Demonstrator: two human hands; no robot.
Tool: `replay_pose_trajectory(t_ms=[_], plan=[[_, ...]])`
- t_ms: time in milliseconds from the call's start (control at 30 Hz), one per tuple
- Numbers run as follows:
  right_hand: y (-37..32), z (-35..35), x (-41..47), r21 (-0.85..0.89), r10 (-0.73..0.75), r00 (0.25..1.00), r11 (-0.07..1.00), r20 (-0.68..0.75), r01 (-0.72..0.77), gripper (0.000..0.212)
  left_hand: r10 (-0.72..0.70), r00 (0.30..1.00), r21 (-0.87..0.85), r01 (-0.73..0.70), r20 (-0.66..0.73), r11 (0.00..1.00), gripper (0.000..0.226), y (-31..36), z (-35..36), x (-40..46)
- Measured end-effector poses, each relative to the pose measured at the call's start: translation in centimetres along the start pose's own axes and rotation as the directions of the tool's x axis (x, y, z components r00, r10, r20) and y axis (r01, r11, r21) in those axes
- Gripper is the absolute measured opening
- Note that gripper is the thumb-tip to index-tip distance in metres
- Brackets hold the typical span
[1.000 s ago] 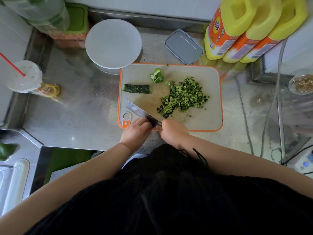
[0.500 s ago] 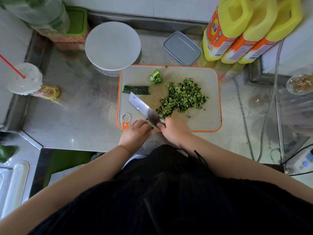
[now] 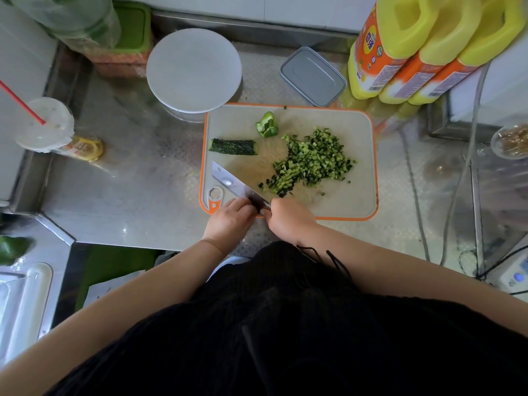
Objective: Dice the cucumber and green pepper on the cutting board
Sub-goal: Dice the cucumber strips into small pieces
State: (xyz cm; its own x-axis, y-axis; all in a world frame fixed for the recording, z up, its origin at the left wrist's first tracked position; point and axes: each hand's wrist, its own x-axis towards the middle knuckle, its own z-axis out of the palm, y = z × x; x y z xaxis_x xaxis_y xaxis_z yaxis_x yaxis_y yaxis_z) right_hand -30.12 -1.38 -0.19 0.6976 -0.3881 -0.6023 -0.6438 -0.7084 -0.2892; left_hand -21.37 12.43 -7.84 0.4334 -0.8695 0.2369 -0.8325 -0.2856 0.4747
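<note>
Cucumber (image 3: 233, 146) and pepper (image 3: 267, 128) lie uncut on the cutting board (image 3: 363, 195), beside a diced pile (image 3: 310, 162).
Both forearms reach in to the board's near edge: right hand (image 3: 290, 217) clenched on the knife (image 3: 238, 185) handle, left hand (image 3: 230, 220) curled, fingertips touching the blade.

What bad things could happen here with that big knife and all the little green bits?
The left hand sits right beside the knife blade, close to where the right hand grips it, so a slip could cut its fingers. The diced pile has stray bits near its lower edge; a sweep of the blade might push some off the cutting board. The cucumber piece lies close to the board's left edge and could get knocked off.
</note>
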Motion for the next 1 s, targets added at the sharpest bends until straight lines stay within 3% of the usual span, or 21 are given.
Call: replay_pose_trajectory(t_ms=[233,433,567,700,900,1000], plan=[[0.8,-0.7,0.9,0.07,0.052,0.998,0.996,0.019,-0.054,0.039,0.006,0.999,0.048,-0.008,0.042,0.999,0.019,0.0,0.0,0.2],[4.2,-2.2,0.7,0.164,0.199,0.974,0.97,-0.111,-0.179,0.036,0.018,0.999,0.03,-0.02,0.05,0.999,0.014,0.2,0.1,0.8],[4.6,-1.9,0.3,0.144,0.195,0.968,0.974,-0.16,-0.173,0.034,-0.035,0.996,0.01,0.034,0.077,0.999,0.022,0.7,0.2,2.1],[4.0,-1.7,0.1,0.027,0.14,0.977,0.99,-0.163,-0.138,0.031,-0.154,0.985,-0.052,0.158,0.083,0.986,0.015,1.6,-0.5,3.1],[4.5,-1.7,0.1,-0.012,0.07,0.987,0.997,-0.142,-0.072,0.035,-0.39,0.92,-0.124,0.391,0.036,0.912,0.022,2.1,-1.9,3.1],[5.3,-2.1,-0.1,-0.047,0.029,0.99,0.998,-0.138,-0.036,0.034,-0.41,0.91,-0.109,0.414,0.059,0.904,0.021,2.2,-2.3,3.5]])
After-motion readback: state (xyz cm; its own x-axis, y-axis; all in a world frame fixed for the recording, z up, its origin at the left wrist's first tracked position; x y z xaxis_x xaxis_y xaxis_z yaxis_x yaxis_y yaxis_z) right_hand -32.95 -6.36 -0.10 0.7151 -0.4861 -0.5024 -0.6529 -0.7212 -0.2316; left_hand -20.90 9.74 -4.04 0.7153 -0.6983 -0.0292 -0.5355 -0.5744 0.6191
